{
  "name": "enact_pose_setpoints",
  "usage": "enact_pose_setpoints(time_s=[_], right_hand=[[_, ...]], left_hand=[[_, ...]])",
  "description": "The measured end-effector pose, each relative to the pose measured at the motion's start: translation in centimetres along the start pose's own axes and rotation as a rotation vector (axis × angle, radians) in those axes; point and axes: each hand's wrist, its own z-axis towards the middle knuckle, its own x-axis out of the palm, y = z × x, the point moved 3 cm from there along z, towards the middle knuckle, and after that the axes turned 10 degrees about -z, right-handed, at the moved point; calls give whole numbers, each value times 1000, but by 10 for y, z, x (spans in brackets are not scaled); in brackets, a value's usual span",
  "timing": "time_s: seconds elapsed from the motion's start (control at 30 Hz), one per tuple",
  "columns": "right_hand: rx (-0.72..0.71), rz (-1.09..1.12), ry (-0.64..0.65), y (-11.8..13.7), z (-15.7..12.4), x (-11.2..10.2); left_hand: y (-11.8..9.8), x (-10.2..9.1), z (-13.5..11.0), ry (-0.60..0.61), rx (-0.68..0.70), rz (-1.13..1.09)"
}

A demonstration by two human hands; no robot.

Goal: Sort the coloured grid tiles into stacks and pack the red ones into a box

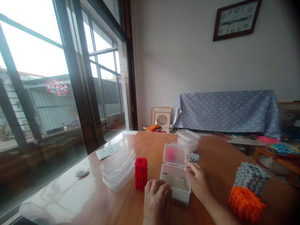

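Observation:
A small clear plastic box (182, 197) stands on the table with its hinged lid (174, 155) tipped back. A flat beige piece (175, 182) lies inside it. My left hand (156, 197) has curled fingers at the box's near left corner; its grip is partly hidden. At the lid's lower right edge, my right hand (197, 178) pinches with thumb and fingertips. Just left of the box stands an upright red block of interlocked plastic pieces (141, 173). Something red shows through the lid. A small grey interlocked piece (194, 157) lies beyond my right hand.
Clear containers with lids (118, 168) lie at the left, another container (188, 140) at the back. Grey (252, 176) and orange (246, 203) interlocked blocks stand at the right. A printed paper (107, 151) and a small clear packet (82, 173) lie near the window.

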Motion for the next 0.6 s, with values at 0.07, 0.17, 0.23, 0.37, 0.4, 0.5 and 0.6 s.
enact_pose_setpoints(time_s=[0.07, 0.17, 0.23, 0.37, 0.4, 0.5, 0.6], right_hand=[[-16, 17, 8, 0, -1, 2], [-14, 30, 21, -1, -2, 4], [0, 45, 26, -1, -2, 5], [33, 67, 32, -2, -2, 5], [43, 69, 38, -3, -2, 5], [78, 88, 59, -6, -1, 6], [95, 120, 62, -6, -2, 6]], left_hand=[[-4, -4, 2, 3, 5, -15], [-9, -10, 3, -34, -27, -94], [-9, -14, 2, -93, -62, -183], [1, -24, -6, -287, -190, -331], [5, -27, -9, -334, -245, -351], [19, -41, -17, -408, -435, -403], [31, -58, -23, -430, -564, -433]])
